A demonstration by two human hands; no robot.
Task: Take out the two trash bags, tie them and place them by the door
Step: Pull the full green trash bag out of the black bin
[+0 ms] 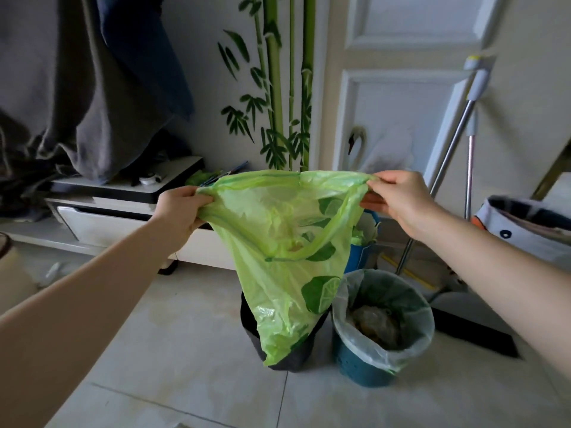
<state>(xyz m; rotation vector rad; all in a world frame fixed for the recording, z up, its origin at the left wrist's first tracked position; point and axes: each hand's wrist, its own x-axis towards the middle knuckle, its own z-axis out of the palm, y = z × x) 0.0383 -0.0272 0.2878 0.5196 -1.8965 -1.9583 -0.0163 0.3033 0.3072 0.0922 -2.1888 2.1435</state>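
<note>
A translucent green trash bag [278, 242] with leaf prints hangs in the air, stretched by its top rim between both hands. My left hand [180, 211] pinches the rim's left end and my right hand [398, 199] pinches the right end. The bag's bottom dangles over a black bin [287, 353] on the floor. Right of it stands a teal bin [364, 366] lined with a clear trash bag [414, 329] that holds some waste. A white panelled door [398, 97] rises behind.
A mop with a metal handle [445, 168] leans by the door. A blue bucket [361, 251] stands behind the bins. A low white cabinet [123, 211] with hanging clothes above fills the left. A printed fabric bag [525, 230] sits at the right. Pale floor tiles lie in front.
</note>
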